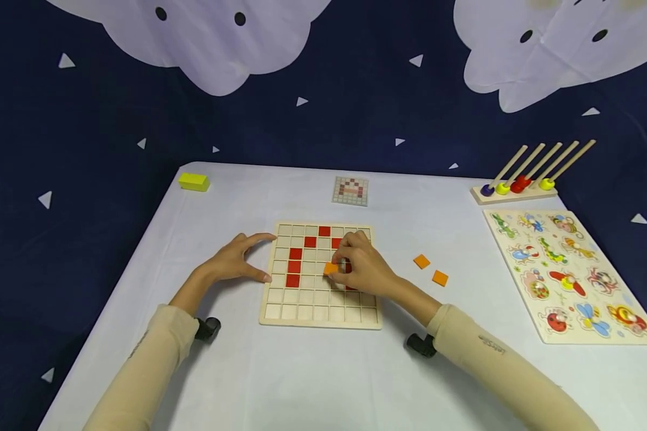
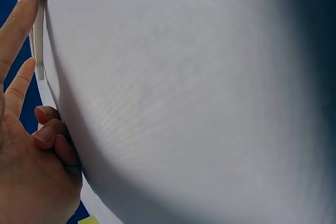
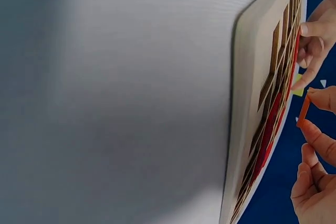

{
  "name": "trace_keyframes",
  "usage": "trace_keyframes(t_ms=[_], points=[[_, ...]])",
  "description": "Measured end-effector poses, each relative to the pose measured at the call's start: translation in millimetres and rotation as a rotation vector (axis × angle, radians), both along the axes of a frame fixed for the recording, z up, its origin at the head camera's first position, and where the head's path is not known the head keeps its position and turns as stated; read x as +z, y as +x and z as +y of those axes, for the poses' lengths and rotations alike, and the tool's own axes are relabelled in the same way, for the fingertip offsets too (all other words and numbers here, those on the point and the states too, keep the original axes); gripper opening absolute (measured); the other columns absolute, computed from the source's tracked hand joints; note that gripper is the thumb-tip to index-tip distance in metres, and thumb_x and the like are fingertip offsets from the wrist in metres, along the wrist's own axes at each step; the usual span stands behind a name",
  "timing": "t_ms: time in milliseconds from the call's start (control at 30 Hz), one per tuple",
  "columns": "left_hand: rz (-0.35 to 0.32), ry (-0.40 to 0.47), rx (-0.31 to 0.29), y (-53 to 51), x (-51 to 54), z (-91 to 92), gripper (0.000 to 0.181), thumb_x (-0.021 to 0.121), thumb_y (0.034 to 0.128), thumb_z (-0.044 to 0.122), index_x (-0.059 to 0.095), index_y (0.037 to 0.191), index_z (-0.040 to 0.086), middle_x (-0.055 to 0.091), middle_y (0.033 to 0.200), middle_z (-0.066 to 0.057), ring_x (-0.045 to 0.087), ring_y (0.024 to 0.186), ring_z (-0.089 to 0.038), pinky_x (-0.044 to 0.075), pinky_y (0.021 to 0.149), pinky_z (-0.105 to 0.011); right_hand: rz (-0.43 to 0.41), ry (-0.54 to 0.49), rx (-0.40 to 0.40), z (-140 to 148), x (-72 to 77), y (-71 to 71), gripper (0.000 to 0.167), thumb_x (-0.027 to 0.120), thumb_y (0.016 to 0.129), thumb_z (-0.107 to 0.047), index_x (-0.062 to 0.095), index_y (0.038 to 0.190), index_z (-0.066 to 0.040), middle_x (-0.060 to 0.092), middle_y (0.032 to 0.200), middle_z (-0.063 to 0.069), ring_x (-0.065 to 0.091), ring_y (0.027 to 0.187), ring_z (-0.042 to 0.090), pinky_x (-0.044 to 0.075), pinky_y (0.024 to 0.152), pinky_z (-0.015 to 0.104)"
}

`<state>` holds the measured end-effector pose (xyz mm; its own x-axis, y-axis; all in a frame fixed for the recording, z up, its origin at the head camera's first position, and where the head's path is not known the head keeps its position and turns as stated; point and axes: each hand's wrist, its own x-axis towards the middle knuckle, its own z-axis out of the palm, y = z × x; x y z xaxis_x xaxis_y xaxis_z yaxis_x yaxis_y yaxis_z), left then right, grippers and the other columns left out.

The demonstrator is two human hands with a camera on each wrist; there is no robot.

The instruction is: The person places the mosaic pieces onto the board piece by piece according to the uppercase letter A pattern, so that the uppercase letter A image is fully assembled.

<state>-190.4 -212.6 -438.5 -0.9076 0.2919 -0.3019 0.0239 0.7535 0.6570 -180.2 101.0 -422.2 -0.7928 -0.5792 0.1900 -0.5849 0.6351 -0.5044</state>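
A wooden grid board (image 1: 305,296) lies flat on the white table, with several red square tiles (image 1: 293,281) set in its cells. Pinched between the thumb and a finger of my right hand (image 1: 369,266) is an orange square tile (image 1: 330,269), held over the middle of the board. In the right wrist view that orange tile (image 3: 304,109) appears edge-on, above the board's surface. My left hand (image 1: 229,260) touches the board's left edge with thumb and index finger spread; its other fingers curl beneath, as the left wrist view shows. The right hand hides some right-side cells.
Two loose orange tiles (image 1: 422,261) lie right of the board. Behind it is a small pattern card (image 1: 350,191). A yellow block (image 1: 194,182) sits at the far left corner. To the right are a peg stand with beads (image 1: 514,193) and an insect picture board (image 1: 571,275).
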Motion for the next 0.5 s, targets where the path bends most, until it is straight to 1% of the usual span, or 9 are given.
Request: trace_keyframes(t_ms=[167,333,500], points=[[-0.01,-0.007,-0.012,-1.7,2.3,1.9,0.099,0.092,0.0661,0.038,0.041,0.15,0.028,0.044,0.122,-0.02,0.044,0.111,-0.034,0.038,0.102,-0.058,0.001,0.005,0.021,-9.4,-1.0,-3.3,0.018,0.084,0.078,-0.02,0.074,0.087,-0.007,0.054,0.096,0.002,0.04,0.097,0.019,0.042,0.082,0.034],[-0.018,-0.02,-0.008,-2.5,5.0,1.9,0.099,0.093,0.0657,0.038,0.041,0.15,0.028,0.044,0.122,-0.019,0.043,0.108,-0.033,0.039,0.099,-0.056,0.001,0.012,0.042,-21.8,-0.9,-5.4,0.019,0.083,0.079,-0.02,0.075,0.088,-0.006,0.055,0.096,0.002,0.041,0.096,0.019,0.041,0.082,0.034],[-0.019,-0.025,-0.01,-1.7,5.6,2.3,0.099,0.093,0.0658,0.039,0.041,0.15,0.028,0.045,0.122,-0.019,0.044,0.108,-0.032,0.039,0.099,-0.056,0.009,0.051,0.046,-31.9,-2.6,-6.4,0.019,0.083,0.079,-0.02,0.075,0.09,-0.005,0.055,0.095,0.003,0.04,0.095,0.019,0.041,0.082,0.033]])
